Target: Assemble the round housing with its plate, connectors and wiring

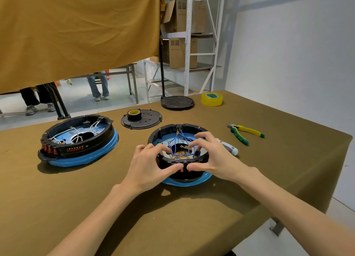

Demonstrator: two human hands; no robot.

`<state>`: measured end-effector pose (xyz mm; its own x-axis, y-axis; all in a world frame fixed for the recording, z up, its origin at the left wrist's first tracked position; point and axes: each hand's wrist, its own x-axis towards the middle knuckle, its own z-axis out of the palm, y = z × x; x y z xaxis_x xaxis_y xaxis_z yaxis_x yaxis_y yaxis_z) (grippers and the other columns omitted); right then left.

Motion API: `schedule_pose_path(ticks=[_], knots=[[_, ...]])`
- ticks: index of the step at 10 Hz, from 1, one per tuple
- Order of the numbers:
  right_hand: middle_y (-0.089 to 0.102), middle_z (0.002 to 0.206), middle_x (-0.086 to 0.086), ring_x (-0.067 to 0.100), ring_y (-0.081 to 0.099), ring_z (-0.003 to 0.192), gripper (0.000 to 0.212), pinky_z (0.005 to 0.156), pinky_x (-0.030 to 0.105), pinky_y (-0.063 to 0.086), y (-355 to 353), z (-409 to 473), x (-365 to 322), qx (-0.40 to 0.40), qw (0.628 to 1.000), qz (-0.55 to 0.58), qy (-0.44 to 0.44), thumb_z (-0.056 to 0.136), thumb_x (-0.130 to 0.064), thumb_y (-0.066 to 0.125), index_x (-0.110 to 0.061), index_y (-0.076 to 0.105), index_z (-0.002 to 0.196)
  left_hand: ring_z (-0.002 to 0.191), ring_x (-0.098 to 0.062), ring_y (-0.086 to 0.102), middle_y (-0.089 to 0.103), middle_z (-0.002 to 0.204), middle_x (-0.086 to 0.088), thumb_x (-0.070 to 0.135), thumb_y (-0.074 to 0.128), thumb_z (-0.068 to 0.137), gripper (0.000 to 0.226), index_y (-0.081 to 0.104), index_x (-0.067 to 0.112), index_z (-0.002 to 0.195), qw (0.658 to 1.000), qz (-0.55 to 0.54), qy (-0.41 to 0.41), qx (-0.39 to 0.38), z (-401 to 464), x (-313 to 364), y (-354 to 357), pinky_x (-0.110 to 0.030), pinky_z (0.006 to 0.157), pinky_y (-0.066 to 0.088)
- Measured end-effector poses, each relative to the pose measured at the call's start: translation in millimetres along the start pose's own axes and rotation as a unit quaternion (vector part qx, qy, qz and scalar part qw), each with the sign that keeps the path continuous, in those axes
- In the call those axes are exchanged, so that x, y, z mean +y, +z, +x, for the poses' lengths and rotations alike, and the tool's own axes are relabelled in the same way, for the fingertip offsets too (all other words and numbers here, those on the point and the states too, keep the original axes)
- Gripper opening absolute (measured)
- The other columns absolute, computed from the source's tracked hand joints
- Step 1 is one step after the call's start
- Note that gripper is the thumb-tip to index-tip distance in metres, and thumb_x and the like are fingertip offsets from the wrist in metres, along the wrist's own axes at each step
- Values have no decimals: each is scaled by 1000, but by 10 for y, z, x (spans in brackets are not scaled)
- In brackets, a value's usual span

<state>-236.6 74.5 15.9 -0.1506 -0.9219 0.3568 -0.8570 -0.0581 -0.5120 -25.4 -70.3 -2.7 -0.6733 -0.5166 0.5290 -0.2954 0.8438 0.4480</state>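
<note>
Red and white print runs along the black side wall of the left housing (pixel 76 140), too small and blurred to read. The green grip of the pliers (pixel 245 134) bears dark lettering, likewise unreadable. Labels on the far cardboard boxes (pixel 182 52) cannot be read either.

Pliers (pixel 247 132), yellow tape roll (pixel 212 99), shelving (pixel 189 44)

workshop/storeroom | metal shelving (pixel 189 44) with cardboard boxes (pixel 182 52) | pliers (pixel 245 133), tape roll (pixel 211 99) beyond fingers (pixel 201 138) on surface (pixel 76 198)

Bright, sharp, soft shadows, warped edges
</note>
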Motion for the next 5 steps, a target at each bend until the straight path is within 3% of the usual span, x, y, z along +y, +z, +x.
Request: schedule_pose_path(ticks=[1, 3, 4, 5], knots=[[38, 135, -15, 2, 52, 111, 57, 86, 6, 41, -17, 46, 10, 7, 1000, 10, 1, 75, -71, 74, -46, 55, 122, 98, 6, 42, 58, 93, 17, 91, 51, 70, 66, 63, 39, 108, 1000, -16, -5, -16, 7, -11, 13, -19, 78, 37], [39, 134, -16, 2, 51, 114, 54, 89, 7, 39, -9, 33, 30, 18, 1000, 6, 6, 76, -68, 75, -45, 55, 121, 94, -2, 48, 60, 95, 17, 89, 58, 69, 62, 65, 40, 107, 998, -50, -15, -21, 52, -26, 35, -23, 75, 42], [37, 143, -12, -3, 41, 128, 54, 104, 16, 33, -47, -50, -90, -3, 999, 28, 23, 80, -62, 75, -38, 59, 125, 100, 2, 49, 61, 98, 20, 90, 53, 72, 63, 66, 39, 106, 999, -48, 5, -7, 5, -31, 40, -24, 80, 44], [43, 144, -9, 1, 43, 134, 50, 112, 26, 40, -218, -164, -298, 83, 991, 101, 25, 83, -60, 68, -31, 64, 124, 127, 0, 42, 60, 128, 16, 84, 56, 78, 64, 68, 34, 115, 998, -55, 32, 26, -50, -112, 63, -28, 103, 39]])
